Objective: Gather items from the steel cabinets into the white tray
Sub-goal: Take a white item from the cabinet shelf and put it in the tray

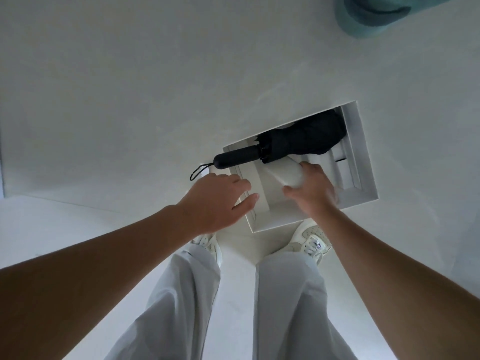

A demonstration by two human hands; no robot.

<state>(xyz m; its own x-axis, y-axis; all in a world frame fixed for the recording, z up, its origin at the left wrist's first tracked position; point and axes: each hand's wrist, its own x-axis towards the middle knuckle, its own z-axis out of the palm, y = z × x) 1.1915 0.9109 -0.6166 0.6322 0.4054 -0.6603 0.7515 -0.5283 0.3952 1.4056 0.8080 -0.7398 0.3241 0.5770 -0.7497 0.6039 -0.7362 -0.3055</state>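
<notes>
Head view: white tray (363, 152) on the floor (130, 100), black umbrella (298, 141) lying in it, handle poking over the rim. Right hand (311, 188) wraps a white tube-ish thing (285, 172) inside the tray, hard to identify. Left hand (215, 201) hangs relaxed at the tray's left rim.

Light is dim, flat and cool, with no glare. Your right hand (314, 188), gripping a white rounded object (288, 175), blurs at its outer edge. The object barely separates from the white rectangular tray (366, 152). Wide-angle distortion stretches the lower corners.
</notes>
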